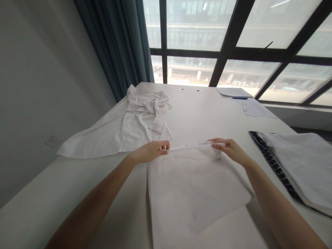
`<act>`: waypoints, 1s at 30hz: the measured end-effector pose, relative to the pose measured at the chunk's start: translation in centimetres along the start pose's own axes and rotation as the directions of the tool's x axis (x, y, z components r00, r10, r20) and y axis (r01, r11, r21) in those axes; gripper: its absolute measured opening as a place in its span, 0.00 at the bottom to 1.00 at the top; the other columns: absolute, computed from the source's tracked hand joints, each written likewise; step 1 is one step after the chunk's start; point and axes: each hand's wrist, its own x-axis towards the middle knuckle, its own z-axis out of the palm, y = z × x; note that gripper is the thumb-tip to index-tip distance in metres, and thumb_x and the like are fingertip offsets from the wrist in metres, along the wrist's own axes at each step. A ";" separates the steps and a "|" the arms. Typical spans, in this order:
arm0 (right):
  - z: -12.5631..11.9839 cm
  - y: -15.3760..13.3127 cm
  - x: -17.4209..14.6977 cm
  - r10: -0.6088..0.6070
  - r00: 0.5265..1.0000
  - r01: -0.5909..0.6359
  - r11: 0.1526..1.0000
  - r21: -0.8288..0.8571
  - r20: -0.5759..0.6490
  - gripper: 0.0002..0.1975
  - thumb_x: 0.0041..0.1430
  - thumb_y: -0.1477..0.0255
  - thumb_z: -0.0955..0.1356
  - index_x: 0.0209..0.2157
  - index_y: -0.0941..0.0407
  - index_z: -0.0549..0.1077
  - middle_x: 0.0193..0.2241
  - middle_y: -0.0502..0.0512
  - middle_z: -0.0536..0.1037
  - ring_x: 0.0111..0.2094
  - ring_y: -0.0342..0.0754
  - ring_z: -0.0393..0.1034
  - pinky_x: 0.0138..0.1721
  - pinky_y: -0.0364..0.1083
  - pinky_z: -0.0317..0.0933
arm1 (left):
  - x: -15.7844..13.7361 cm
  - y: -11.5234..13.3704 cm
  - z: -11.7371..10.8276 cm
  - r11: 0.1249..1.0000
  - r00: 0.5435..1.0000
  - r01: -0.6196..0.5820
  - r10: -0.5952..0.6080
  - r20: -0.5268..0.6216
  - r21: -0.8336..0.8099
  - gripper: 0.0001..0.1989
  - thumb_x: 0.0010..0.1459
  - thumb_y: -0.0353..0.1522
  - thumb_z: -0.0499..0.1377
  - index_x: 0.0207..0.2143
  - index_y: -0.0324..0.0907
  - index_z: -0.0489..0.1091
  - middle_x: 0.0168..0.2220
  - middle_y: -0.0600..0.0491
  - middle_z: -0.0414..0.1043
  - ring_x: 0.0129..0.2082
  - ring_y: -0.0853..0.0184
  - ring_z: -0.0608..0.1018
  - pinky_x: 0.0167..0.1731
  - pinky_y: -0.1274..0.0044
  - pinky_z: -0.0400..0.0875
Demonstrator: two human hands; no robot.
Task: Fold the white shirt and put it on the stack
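Spanning between the fingers (pixel 162 143), white cloth (pixel 192 186)

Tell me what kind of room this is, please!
It looks like an office or workroom, though I can't be sure: there's a big white table, papers with a blue pen, and large dark-framed windows.

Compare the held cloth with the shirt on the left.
The left hand and right hand grip the cloth by its far edge; the shirt lies loose on the table. The cloth is mostly smooth; the shirt is crumpled at its far end. Both are white.
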 end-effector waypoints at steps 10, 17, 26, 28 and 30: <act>0.1 0.8 0.1 0.015 1.000 -0.016 0.996 -0.093 -0.009 0.24 0.58 0.49 0.63 0.27 0.56 0.76 0.26 0.52 0.76 0.32 0.52 0.68 0.36 0.49 0.61 | -0.4 -0.8 -1.4 0.997 0.996 0.060 -0.063 0.071 0.037 0.12 0.53 0.40 0.57 0.27 0.40 0.71 0.26 0.55 0.71 0.28 0.68 0.70 0.29 0.79 0.58; 0.9 0.7 0.5 -0.004 0.996 -0.005 0.995 -0.104 -0.090 0.23 0.56 0.50 0.65 0.28 0.57 0.76 0.27 0.52 0.75 0.30 0.49 0.66 0.33 0.46 0.57 | -0.4 -1.4 -1.3 0.997 0.983 0.070 -0.075 0.166 0.036 0.16 0.52 0.42 0.55 0.19 0.40 0.66 0.19 0.57 0.61 0.22 0.70 0.63 0.23 0.79 0.52; 1.3 0.5 0.6 0.023 0.998 -0.021 0.999 0.029 -0.062 0.21 0.55 0.51 0.66 0.30 0.56 0.74 0.29 0.53 0.75 0.34 0.51 0.68 0.38 0.48 0.61 | -0.2 -1.5 -1.1 0.998 0.994 0.061 -0.060 0.094 -0.009 0.14 0.49 0.42 0.57 0.29 0.39 0.71 0.30 0.53 0.71 0.31 0.66 0.70 0.31 0.79 0.60; 1.5 0.5 0.6 0.030 0.998 -0.025 0.995 0.098 -0.047 0.23 0.54 0.51 0.67 0.39 0.56 0.74 0.35 0.55 0.76 0.35 0.50 0.68 0.36 0.47 0.62 | -0.2 -1.5 -1.1 0.998 0.992 0.056 -0.055 0.115 -0.004 0.14 0.49 0.42 0.57 0.25 0.40 0.68 0.26 0.55 0.68 0.28 0.68 0.68 0.29 0.79 0.58; 1.6 0.5 0.6 0.004 0.998 0.003 0.995 0.103 -0.061 0.22 0.55 0.51 0.67 0.37 0.56 0.74 0.33 0.54 0.75 0.34 0.49 0.67 0.36 0.46 0.61 | -0.3 -1.6 -1.2 0.998 0.989 0.063 -0.064 0.137 0.010 0.14 0.48 0.41 0.56 0.20 0.40 0.63 0.21 0.58 0.61 0.24 0.70 0.63 0.26 0.79 0.54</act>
